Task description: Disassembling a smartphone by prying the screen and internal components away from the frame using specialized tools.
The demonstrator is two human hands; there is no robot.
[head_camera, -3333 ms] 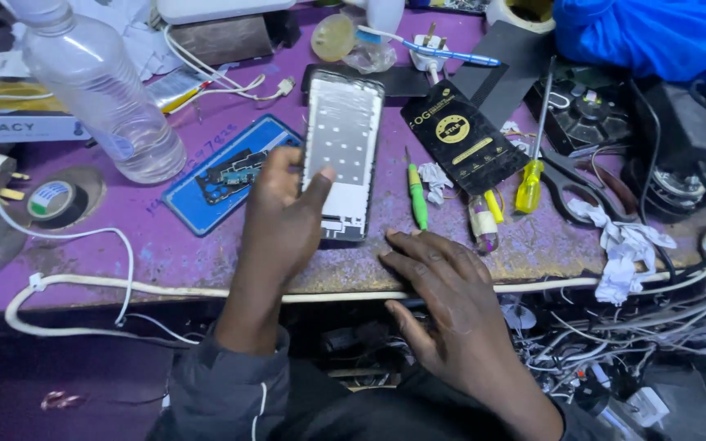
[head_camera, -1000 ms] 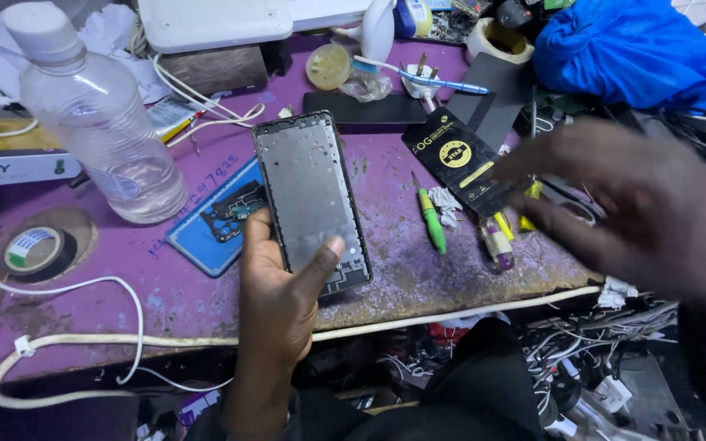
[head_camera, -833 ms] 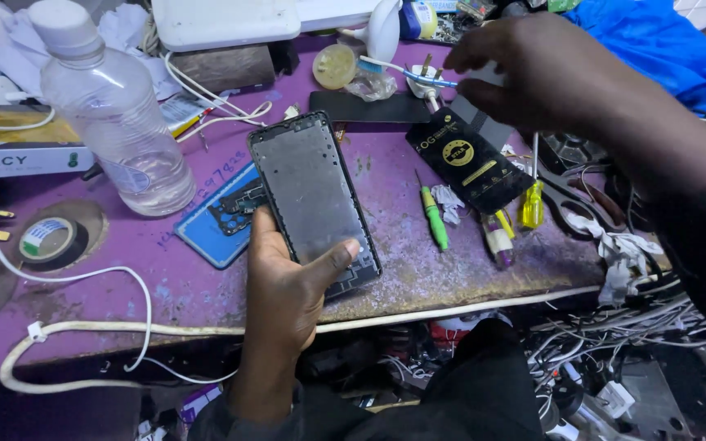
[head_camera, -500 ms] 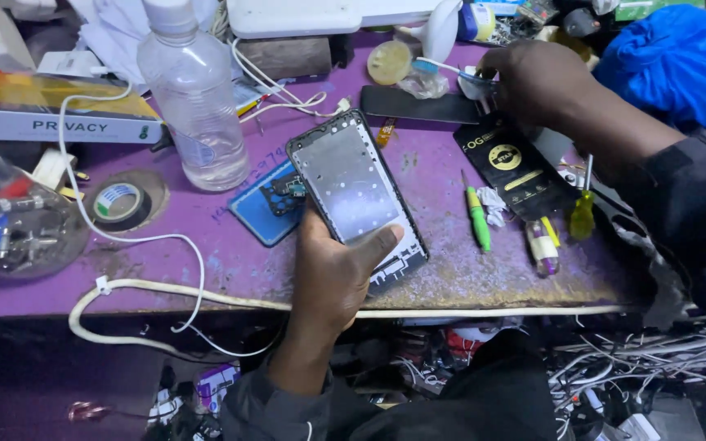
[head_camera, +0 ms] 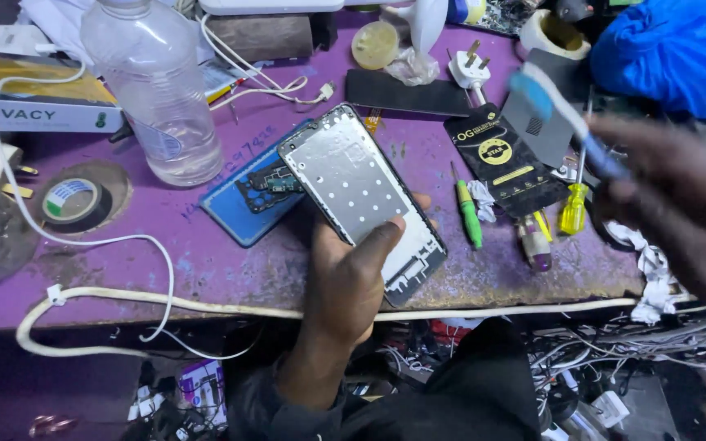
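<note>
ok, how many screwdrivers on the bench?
3: a green screwdriver beside the phone frame, a purple-tipped one below the black packet, and a yellow-handled one right of it. Clutter may hide more.

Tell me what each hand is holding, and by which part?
The left hand grips the silver metal phone frame at its lower end, thumb across its face. The blurred right hand holds a blue-and-white toothbrush by its handle.

On the desk (head_camera: 206, 269), the bottle (head_camera: 157, 90) is standing at the back left, with the tape roll (head_camera: 75, 202) lying to its left. The phone frame (head_camera: 361, 200) is lying over the desk's middle, overlapping the flat case (head_camera: 243, 212) on its left. The screwdrivers (head_camera: 525, 229) are lying to its right.
</note>
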